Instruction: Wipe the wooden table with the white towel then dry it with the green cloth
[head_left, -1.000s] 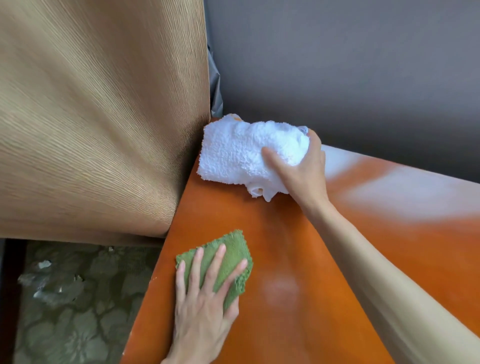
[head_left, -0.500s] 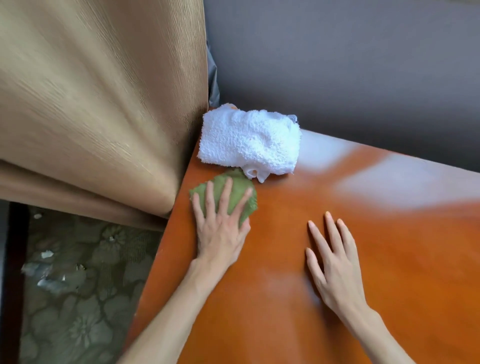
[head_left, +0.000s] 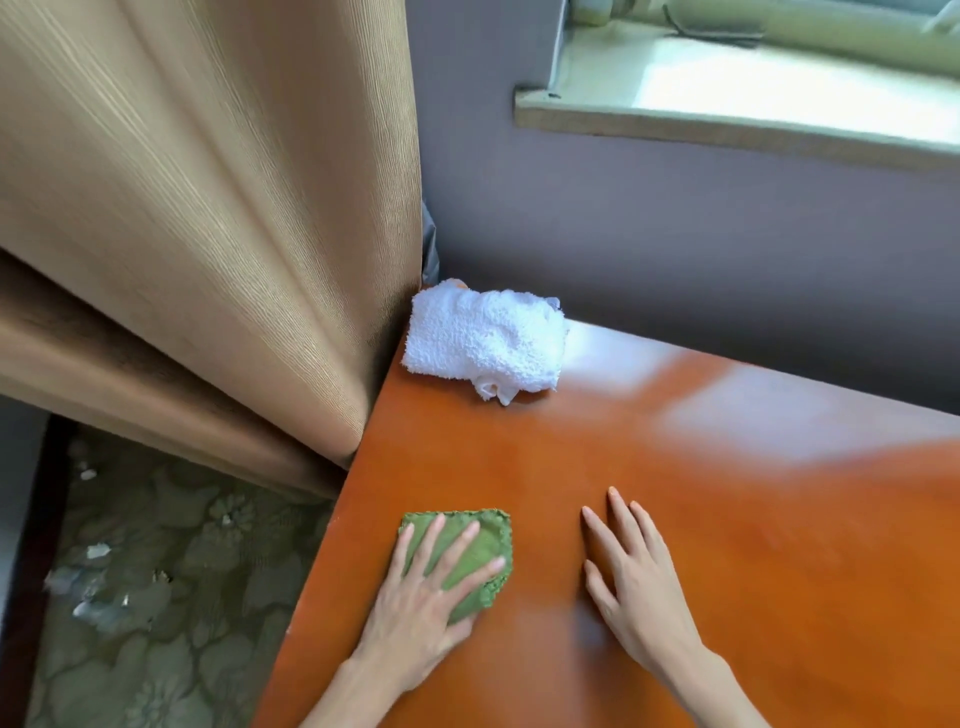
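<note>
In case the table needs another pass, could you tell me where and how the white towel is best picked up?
Grip the white towel across its bunched middle, coming from above and from the near right. It lies crumpled in the far left corner of the table, against the curtain and wall, so those sides are blocked. The right hand, resting flat and empty, seems best placed.

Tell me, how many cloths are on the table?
2. The white towel lies bunched in the far corner by the curtain; the green cloth lies near the front edge under the left hand.

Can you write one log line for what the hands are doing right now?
left hand flat on green cloth | right hand flat on table | white towel in far corner
</note>
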